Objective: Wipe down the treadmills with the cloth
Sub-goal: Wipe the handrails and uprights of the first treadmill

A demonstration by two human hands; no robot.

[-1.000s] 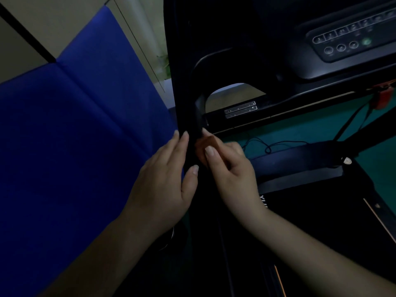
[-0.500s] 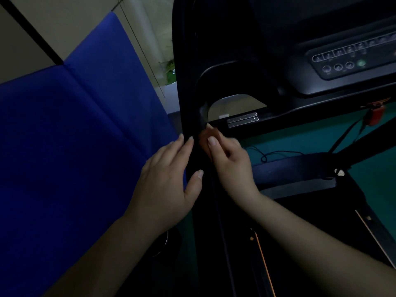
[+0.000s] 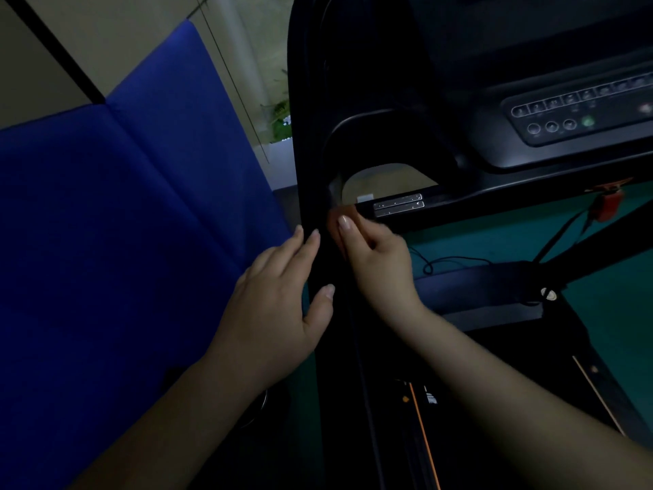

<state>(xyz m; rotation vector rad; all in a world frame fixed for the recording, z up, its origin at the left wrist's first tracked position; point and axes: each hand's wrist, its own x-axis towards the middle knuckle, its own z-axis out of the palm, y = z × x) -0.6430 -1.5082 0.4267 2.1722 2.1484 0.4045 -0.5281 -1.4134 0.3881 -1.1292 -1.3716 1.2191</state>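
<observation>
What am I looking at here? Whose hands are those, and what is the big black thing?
The camera sits on a person's head and looks down, so these are that person's own hands. The big black thing is a treadmill, a machine for running indoors; its buttons are at the upper right. The right hand pinches a small orange-brown cloth against the treadmill's upright post to wipe it. The left hand lies with straight fingers against the post. The blue panel on the left is a padded wall beside the machine.

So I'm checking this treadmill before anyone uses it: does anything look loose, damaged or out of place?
Nothing looks damaged. A thin black cord lies looped on the green floor under the console, untidy but apart from both hands.
</observation>
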